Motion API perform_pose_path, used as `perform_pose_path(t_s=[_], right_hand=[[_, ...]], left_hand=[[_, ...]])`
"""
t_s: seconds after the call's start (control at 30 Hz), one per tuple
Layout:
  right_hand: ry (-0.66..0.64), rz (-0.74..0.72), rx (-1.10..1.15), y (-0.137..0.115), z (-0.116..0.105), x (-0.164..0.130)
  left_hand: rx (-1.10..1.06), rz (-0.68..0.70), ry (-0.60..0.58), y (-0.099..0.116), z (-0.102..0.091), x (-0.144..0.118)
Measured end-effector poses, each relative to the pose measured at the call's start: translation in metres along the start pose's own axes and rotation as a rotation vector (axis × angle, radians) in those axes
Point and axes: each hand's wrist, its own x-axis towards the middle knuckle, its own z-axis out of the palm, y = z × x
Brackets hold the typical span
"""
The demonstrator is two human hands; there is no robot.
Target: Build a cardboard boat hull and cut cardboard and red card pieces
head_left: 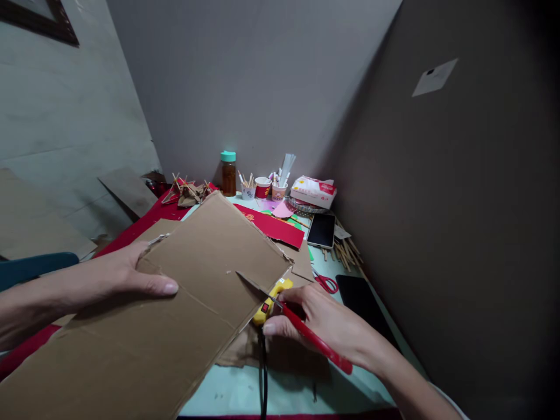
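Note:
A large sheet of brown cardboard [184,303] with a crease across it slants over the table toward me. My left hand [140,277] grips its left edge, thumb on top and fingers hidden underneath. Red-handled scissors [312,335] are in my right hand [306,312]. One pointed blade lies across the top of the cardboard at its right edge; the other blade is out of sight. Just behind the scissors and beside the cardboard edge is a yellow glue gun [261,313] with a red switch, its black cable [264,373] running toward the near edge.
Red scissors loops [326,284], a phone [321,230], a black flat object [365,303] and wooden sticks [347,252] lie right. Farther back stand a bottle [228,175], cups of sticks and pens [279,191] and a tissue pack [312,191]. A grey wall [437,204] borders the right.

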Motion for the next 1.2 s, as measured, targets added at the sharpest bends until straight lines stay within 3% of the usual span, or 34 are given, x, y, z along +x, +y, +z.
perform_pose_path(t_s=[0.13,0.3,0.47,0.73,0.97,1.1,1.2], right_hand=[[0.096,0.015,-0.066,-0.004,0.006,-0.002],[0.231,0.003,-0.101,-0.021,0.013,-0.009],[0.189,-0.093,-0.073,-0.024,0.013,-0.012],[0.112,-0.235,0.004,-0.017,0.012,-0.014],[0.145,-0.253,-0.100,-0.022,0.015,-0.014],[0.157,-0.279,-0.096,-0.023,0.016,-0.015],[0.184,-0.327,-0.070,-0.025,0.018,-0.017]], left_hand=[[0.031,-0.016,0.021,-0.003,-0.001,-0.001],[-0.008,-0.035,0.093,0.007,0.012,-0.016],[0.017,-0.007,0.064,0.009,0.012,-0.031],[-0.076,-0.005,0.007,-0.006,-0.003,-0.038],[-0.266,0.014,-0.053,-0.016,0.000,-0.043],[-0.281,-0.030,-0.069,-0.021,-0.002,-0.042],[-0.274,0.017,-0.069,-0.026,-0.004,-0.040]])
